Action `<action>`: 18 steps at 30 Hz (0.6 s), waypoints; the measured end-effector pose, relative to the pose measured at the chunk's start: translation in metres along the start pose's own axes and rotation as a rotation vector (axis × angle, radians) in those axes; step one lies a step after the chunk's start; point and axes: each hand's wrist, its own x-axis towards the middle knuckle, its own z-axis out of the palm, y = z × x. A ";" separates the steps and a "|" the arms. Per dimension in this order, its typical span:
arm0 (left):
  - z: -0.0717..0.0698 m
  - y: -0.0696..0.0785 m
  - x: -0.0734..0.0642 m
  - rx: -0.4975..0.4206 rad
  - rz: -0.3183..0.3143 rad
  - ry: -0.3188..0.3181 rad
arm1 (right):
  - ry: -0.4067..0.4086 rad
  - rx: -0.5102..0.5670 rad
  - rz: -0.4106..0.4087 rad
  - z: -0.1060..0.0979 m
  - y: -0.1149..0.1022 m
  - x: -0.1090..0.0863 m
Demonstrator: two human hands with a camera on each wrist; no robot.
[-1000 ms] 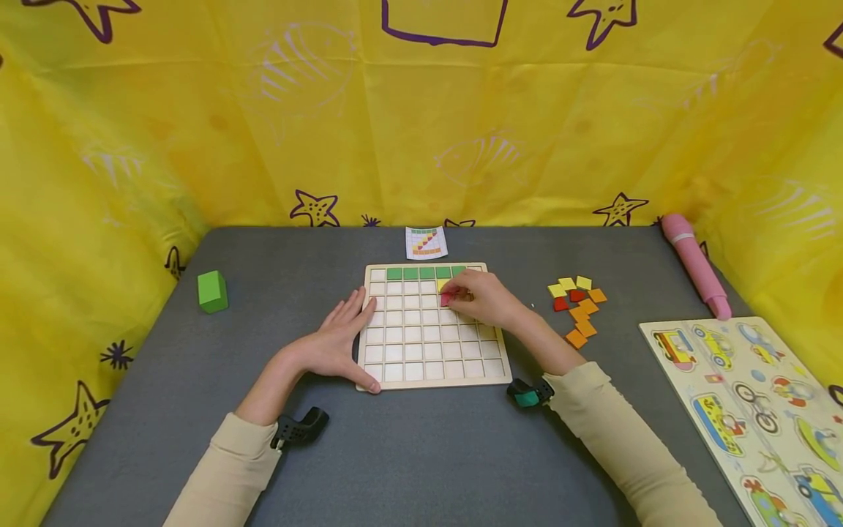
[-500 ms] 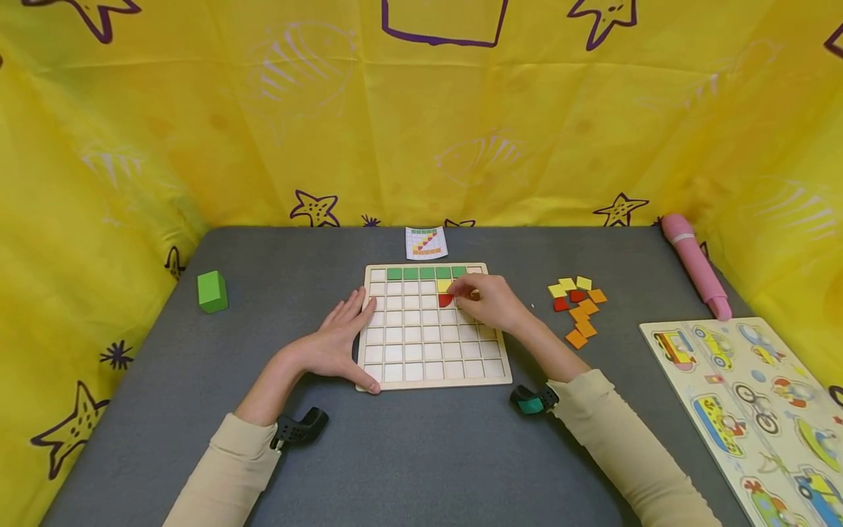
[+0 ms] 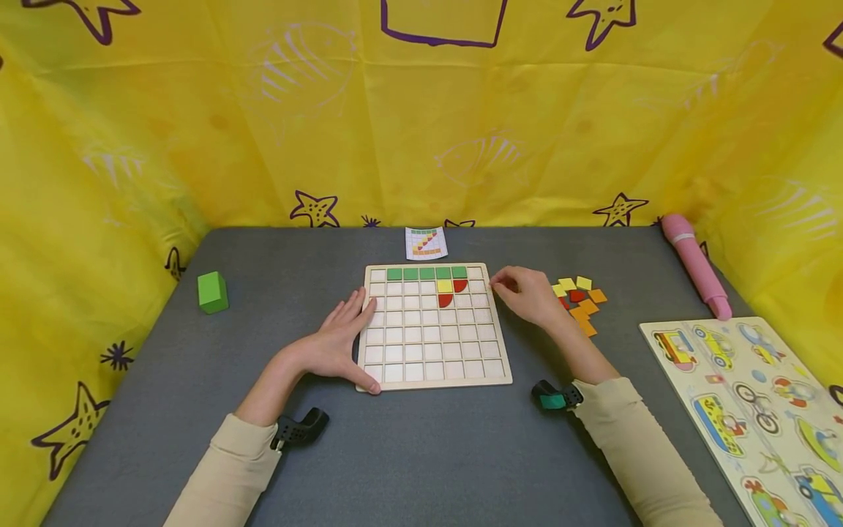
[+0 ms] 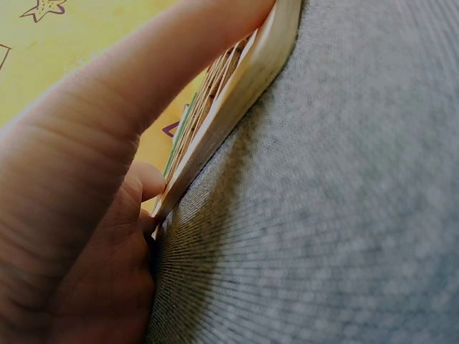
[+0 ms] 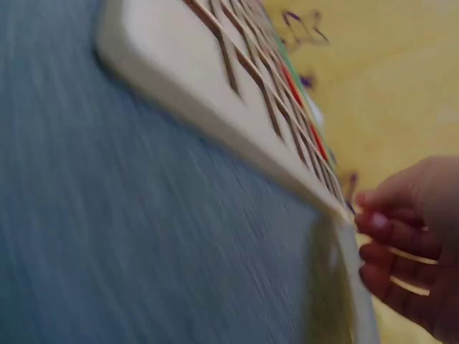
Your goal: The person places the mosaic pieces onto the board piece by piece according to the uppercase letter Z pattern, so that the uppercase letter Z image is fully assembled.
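The left hand (image 3: 332, 342) is lying flat, fingers spread, against the left edge of the grid board (image 3: 435, 366), which is sitting in the middle of the worktop (image 3: 408, 454). The right hand (image 3: 527, 295) is hovering beside the board's right edge with its grip loosely curled and holding nothing, near the loose tiles (image 3: 579, 300). A careless sleeve could be scattering these tiles, or a bump could be shaking the red pieces (image 3: 453, 291) out of their cells.

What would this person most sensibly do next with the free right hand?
Probably reach the right hand, which holds nothing, to the loose tiles beside it and pick one: the grid board, steadied by the left hand, has mostly bare cells.
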 end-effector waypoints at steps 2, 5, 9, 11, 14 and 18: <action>0.000 0.000 0.000 0.000 0.000 0.002 | 0.004 -0.049 0.031 -0.011 0.011 -0.005; 0.001 -0.001 0.000 0.004 0.000 0.005 | -0.009 -0.079 0.075 -0.027 0.025 -0.012; 0.001 -0.001 -0.001 0.008 0.000 0.012 | -0.029 -0.098 0.127 -0.042 0.038 -0.021; 0.001 -0.001 -0.001 0.006 0.009 0.018 | -0.037 -0.106 0.143 -0.045 0.042 -0.023; 0.001 0.000 -0.001 0.007 0.023 0.029 | -0.048 -0.113 0.152 -0.046 0.046 -0.025; 0.002 -0.001 0.000 0.010 0.033 0.036 | -0.067 -0.091 0.127 -0.044 0.047 -0.025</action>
